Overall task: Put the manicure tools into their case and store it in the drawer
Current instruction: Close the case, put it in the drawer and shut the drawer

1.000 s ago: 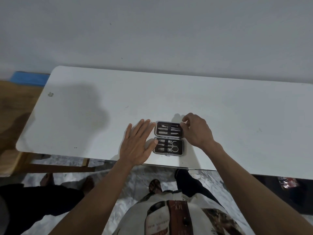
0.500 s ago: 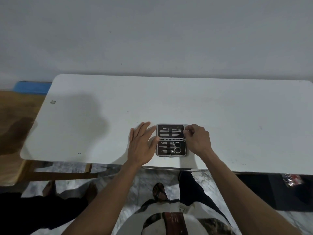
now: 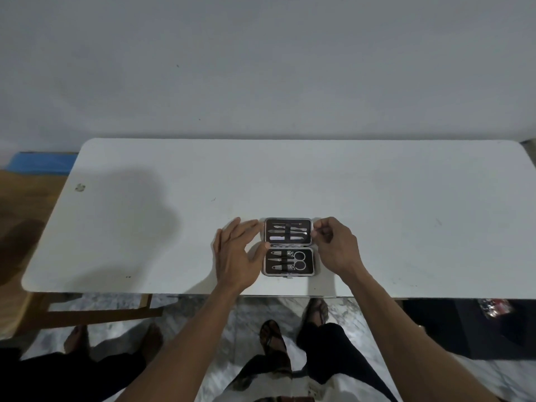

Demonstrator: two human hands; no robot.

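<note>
Fingers [image 3: 317,227] of the right hand [image 3: 336,246] now curl at the case's [image 3: 288,246] 3 o'clock edge; left hand [image 3: 236,252] stays flat, open. Tools [image 3: 287,232] sit inside, on the counter [image 3: 377,198]. Closing looks next.

Shiny metal manicure tools [image 3: 287,258] in a dark-lined, metal-rimmed case [image 3: 288,246].
Set on a smooth matt white tabletop [image 3: 377,198] (slightly scuffed); marbled stone floor [image 3: 185,320] below.

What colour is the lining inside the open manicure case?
Black, under silver tools, with a silver-grey rim; the head view shows the manicure case clearly.
</note>
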